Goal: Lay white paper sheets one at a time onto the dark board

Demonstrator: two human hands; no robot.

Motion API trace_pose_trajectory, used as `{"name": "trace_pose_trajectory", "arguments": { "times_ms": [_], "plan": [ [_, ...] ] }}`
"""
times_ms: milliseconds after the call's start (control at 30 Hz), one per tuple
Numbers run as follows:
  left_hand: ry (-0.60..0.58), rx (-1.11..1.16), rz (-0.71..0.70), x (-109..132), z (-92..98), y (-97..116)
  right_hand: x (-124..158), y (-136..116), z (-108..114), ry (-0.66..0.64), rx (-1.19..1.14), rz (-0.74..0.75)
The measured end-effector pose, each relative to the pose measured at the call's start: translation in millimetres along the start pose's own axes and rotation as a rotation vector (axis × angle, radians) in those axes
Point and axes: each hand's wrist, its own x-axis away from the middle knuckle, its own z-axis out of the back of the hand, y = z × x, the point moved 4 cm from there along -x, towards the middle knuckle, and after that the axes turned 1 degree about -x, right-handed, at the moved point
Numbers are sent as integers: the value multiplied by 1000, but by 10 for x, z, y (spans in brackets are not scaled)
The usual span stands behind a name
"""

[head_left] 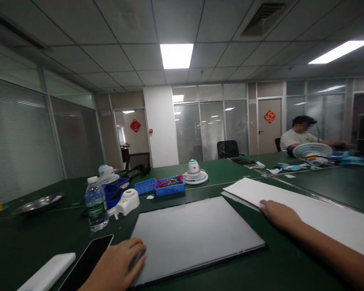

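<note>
The left hand (118, 264) lies palm down, fingers loose, on the near corner of the grey board (197, 232). The right hand (279, 215) rests flat on the edge of the white sheet (315, 214). Both sit on the green worktop (24, 238). A phone (89, 258) and a water bottle (96, 208) are just left.

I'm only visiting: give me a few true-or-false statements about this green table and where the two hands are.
1. The left hand rests on the near corner of the grey board. True.
2. The right hand holds the water bottle. False: it lies at the edge of the white sheets, and the bottle stands untouched left of the board.
3. A dark phone lies beside the left hand. True.
4. The blue tray is empty. False: it holds small coloured pieces.
5. Nobody else is here. False: a person sits at the far right.
</note>
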Motion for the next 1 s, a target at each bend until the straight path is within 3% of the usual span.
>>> {"name": "trace_pose_trajectory", "arguments": {
  "times_ms": [200, 333, 533, 633, 733, 800, 933, 1000],
  "plan": [
    [36, 36, -24, 58, 54, 30, 77, -149, 215, 29, 12, -25],
    [73, 38, -35, 94, 74, 9, 192, -380, 373, 75, 11, 40],
    [166, 25, 8, 79, 9, -96, 544, -1220, 462, 21, -131, 635],
    [211, 22, 77, 58, 6, -113, 756, -1535, 494, -78, -165, 810],
    [212, 24, 88, 54, 8, -107, 890, -1651, 510, -175, -231, 905],
    [203, 24, 91, 59, 3, -112, 880, -1608, 492, -173, -280, 884],
    [167, 19, 107, 57, -32, -125, 662, -1348, 385, -23, -236, 654],
    [147, 16, 112, 49, -53, -121, 559, -1229, 325, -7, -199, 578]
  ]
}}
